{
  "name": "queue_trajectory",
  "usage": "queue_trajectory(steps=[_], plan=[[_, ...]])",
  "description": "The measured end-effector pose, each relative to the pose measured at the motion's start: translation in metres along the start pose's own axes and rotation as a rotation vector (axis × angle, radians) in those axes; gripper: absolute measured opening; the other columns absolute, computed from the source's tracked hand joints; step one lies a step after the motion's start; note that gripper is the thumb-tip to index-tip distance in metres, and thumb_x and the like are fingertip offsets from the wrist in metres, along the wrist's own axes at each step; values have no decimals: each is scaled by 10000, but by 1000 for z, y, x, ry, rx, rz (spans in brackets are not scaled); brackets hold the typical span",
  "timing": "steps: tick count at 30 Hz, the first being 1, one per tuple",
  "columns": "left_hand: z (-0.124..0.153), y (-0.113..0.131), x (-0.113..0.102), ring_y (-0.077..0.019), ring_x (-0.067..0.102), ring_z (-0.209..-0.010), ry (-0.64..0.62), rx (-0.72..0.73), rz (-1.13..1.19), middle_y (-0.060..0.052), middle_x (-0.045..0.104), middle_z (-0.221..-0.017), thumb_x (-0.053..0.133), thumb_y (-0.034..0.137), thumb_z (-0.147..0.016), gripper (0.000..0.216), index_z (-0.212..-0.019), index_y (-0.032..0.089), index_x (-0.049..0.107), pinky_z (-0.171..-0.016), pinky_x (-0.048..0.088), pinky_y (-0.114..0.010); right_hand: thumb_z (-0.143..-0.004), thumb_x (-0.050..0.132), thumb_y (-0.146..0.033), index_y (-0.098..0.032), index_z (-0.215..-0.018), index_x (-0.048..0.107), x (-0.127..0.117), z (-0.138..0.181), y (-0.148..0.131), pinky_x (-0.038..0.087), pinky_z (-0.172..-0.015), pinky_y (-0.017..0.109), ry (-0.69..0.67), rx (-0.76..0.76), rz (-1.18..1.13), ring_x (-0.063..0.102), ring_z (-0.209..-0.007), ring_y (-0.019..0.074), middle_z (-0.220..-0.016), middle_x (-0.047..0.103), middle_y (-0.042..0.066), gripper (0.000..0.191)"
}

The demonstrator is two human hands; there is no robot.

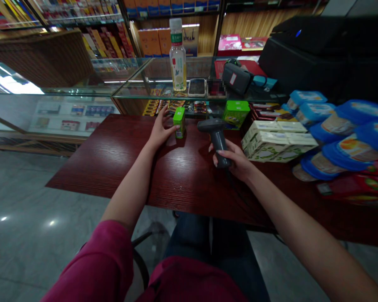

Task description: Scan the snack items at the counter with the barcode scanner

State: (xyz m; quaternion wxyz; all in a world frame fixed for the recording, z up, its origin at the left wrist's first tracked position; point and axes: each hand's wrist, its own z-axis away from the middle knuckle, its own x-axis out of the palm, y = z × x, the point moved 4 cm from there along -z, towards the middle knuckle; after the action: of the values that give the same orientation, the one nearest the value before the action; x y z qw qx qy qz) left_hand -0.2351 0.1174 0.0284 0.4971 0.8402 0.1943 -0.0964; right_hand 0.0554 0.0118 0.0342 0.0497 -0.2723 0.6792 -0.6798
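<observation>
We see a dark red-brown wooden desk (pixel 176 182), its grained surface smooth and glossy. The dark grey pistol-shaped scanner (pixel 219 144) looks like matt plastic; the small green box (pixel 179 116) looks smooth. Far left, we find a rough brown wicker basket (pixel 50 61); at right, smooth round blue plastic lids (pixel 363 110).

Bright green box (pixel 179 123), dark grey scanner (pixel 217 138), red-brown wood-grained desk (pixel 176 176), magenta sleeve (pixel 102 260), blue tub lids (pixel 363 110)

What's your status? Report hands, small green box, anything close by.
Right hand gripping scanner. Left hand open beside small green box, contact unclear. Box upright on counter. Larger green box right of scanner.
</observation>
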Motion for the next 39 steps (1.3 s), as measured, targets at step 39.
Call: queue_trajectory(steps=[39], plan=[[15,-41,-95,-352,517,-1429,553,-374,-437,-210,561,-1407,945,258,-701,847,-1414,126,507,-1222,422,-465,-749,929,-412,-205,-1111,694,14,12,2,530,-566,263,-131,111,51,658,-646,129,-1062,727,68,479]])
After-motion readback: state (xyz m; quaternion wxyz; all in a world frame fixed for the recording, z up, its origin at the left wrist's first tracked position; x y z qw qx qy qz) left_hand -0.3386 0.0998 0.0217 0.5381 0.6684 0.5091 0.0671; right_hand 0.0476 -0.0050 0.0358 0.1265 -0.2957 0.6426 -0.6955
